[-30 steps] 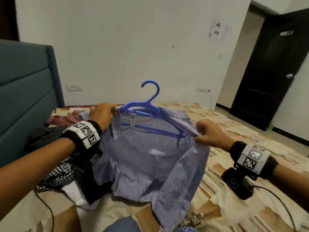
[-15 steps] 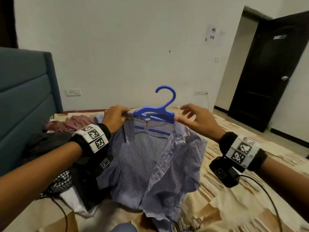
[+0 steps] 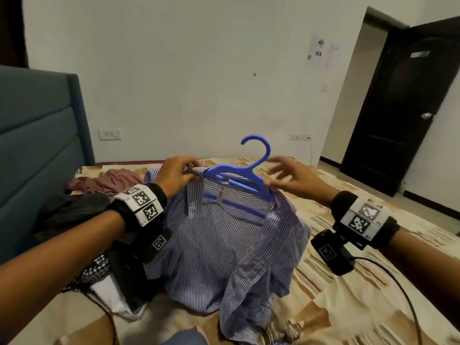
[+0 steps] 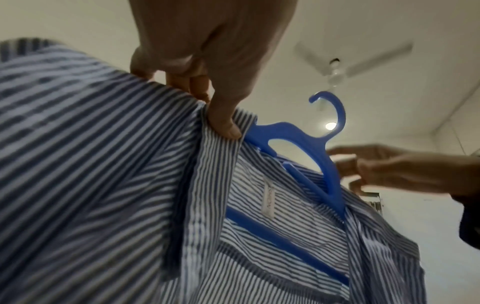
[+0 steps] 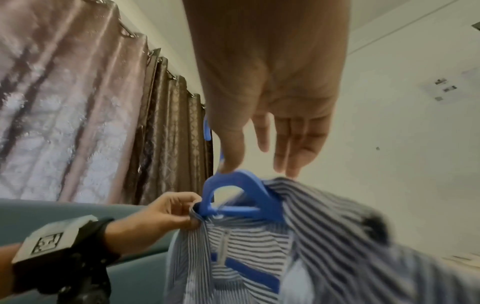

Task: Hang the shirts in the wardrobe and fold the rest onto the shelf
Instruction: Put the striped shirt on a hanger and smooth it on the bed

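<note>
Beneath both your hands spreads the bed (image 3: 336, 282) with its patterned brown and cream cover, and the teal headboard (image 3: 37, 150) stands off to the side of your left arm. Between your hands hangs the blue striped shirt (image 3: 224, 245), held up over the bed with its lower part bunched on the cover. Past your left wrist lies a heap of other clothes (image 3: 107, 180), a pinkish piece farthest out and dark ones nearer your forearm. The blue hanger (image 3: 239, 176) sits inside the shirt's neck, hook pointing up, its bar crossing under the collar. Your left hand (image 3: 174, 175) pinches the shirt's shoulder fabric against that end of the hanger, thumb and fingers curled tight on the cloth. Your right hand (image 3: 296, 180) is spread loose with straight fingers, thumb tip touching the hanger's other arm, gripping nothing.
</note>
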A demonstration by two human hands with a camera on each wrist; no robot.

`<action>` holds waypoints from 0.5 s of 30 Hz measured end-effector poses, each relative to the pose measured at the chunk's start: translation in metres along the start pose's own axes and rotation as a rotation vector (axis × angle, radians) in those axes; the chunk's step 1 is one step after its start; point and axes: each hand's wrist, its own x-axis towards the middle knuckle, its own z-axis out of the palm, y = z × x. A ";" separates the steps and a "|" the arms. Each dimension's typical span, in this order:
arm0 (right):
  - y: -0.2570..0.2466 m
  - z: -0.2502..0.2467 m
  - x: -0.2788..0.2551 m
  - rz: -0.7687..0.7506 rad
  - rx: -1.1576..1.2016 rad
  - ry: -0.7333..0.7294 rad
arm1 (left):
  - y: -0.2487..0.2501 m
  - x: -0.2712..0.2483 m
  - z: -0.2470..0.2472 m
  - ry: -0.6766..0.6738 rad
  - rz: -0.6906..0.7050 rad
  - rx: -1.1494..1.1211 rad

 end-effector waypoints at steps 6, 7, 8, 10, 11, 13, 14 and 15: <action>-0.031 0.009 0.007 -0.111 0.450 0.037 | 0.001 -0.001 0.007 -0.133 0.013 -0.012; -0.030 0.013 0.007 -0.115 0.438 0.072 | 0.002 -0.001 0.006 -0.187 0.011 -0.017; -0.028 0.017 0.007 -0.123 0.426 0.106 | 0.005 -0.001 0.005 -0.244 0.009 -0.016; -0.024 0.024 0.007 -0.146 0.411 0.161 | 0.007 -0.002 0.005 -0.312 0.011 -0.008; -0.021 0.027 0.008 -0.156 0.408 0.181 | 0.006 -0.001 0.006 -0.315 -0.002 0.002; -0.018 0.031 0.007 -0.172 0.413 0.190 | 0.003 0.000 0.010 -0.292 -0.041 0.033; -0.016 0.033 0.007 -0.187 0.417 0.178 | 0.001 0.002 0.012 -0.284 -0.052 0.042; -0.015 0.036 0.006 -0.207 0.413 0.160 | 0.001 0.003 0.014 -0.287 -0.061 0.036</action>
